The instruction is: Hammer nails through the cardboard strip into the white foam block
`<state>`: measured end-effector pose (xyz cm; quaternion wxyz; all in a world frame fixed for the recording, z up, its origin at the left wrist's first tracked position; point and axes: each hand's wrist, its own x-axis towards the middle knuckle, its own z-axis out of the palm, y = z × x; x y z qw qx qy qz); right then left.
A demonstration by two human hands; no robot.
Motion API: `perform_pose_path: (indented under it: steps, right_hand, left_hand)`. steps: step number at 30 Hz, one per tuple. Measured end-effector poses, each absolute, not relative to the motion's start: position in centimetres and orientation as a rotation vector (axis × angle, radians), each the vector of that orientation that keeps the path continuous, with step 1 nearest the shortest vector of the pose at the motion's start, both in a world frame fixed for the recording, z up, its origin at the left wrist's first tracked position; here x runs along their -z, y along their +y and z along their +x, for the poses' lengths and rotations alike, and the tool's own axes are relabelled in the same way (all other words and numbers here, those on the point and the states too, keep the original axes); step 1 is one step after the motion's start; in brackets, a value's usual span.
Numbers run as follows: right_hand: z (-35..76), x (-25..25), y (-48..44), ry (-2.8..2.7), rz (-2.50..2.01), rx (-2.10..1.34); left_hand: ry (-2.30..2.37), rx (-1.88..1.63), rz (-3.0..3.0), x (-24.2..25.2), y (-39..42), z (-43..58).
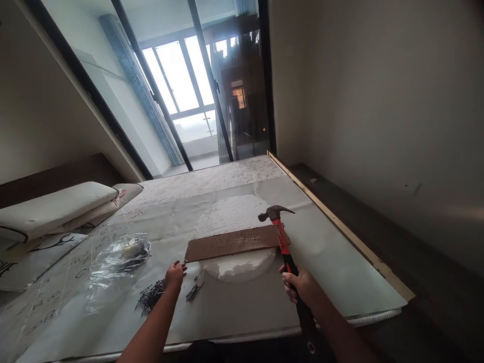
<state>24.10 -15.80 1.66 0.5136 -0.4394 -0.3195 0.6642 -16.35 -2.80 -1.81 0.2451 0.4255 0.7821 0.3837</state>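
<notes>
the near edge of the mattress runs just in front of the person, whose right hand has its fingers wrapped round the handle of a claw hammer. a loose heap of nails lies beside the left forearm, a smaller bunch of nails right of the left hand, whose fingers are bent near the left end of a brown wooden board; whether they pinch a nail, i cannot tell. the board lies across a white round slab, its face dotted with small marks, the hammer head over its right end. this looks like a pause between strokes in nailing; another stroke would call for a nail stood upright and the left fingers clear. bare grey sheet gives room to the right, up to the wooden rail; leftward, a clear plastic bag crowds the space. beyond stand sliding glass doors.
</notes>
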Motion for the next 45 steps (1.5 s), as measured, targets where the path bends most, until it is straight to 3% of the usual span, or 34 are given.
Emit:
perform_pose_path:
  steps: [10,16,28,32,35,38,41,45]
  right_hand:
    - [24.7,-1.6,-15.7,-0.779,-1.047,-1.562]
    - [25.0,-1.3,-15.5,-0.787,-1.036,-1.577]
    - [24.9,-1.1,-15.7,-0.803,-1.071,-1.620]
    - [24.5,-0.9,-15.8,-0.870,-1.148,-1.608]
    - [24.3,-1.1,-16.2,-1.009,-1.219,-1.557]
    - [24.2,-1.5,-16.6,-1.151,-1.264,-1.505]
    - [24.2,-1.5,-16.9,-1.188,-1.290,-1.480]
    - [24.2,-1.1,-16.9,-1.164,-1.261,-1.510]
  left_hand:
    - [1.416,-1.272,0.563,0.5,-1.8,-14.6]
    - [1.428,-1.383,0.611,0.4,-1.6,-14.9]
    - [1.252,-1.249,0.550,1.1,-3.1,-10.9]
    - [1.397,-1.135,0.685,1.3,-3.9,-11.9]
    - [1.790,-1.003,0.988,1.9,-5.1,-14.0]
    - [2.148,-0.619,1.519,3.0,-6.9,-16.1]
    - [2.218,-0.247,1.841,4.1,-8.6,-16.9]
    - [2.272,-0.102,1.860,4.9,-9.3,-16.7]
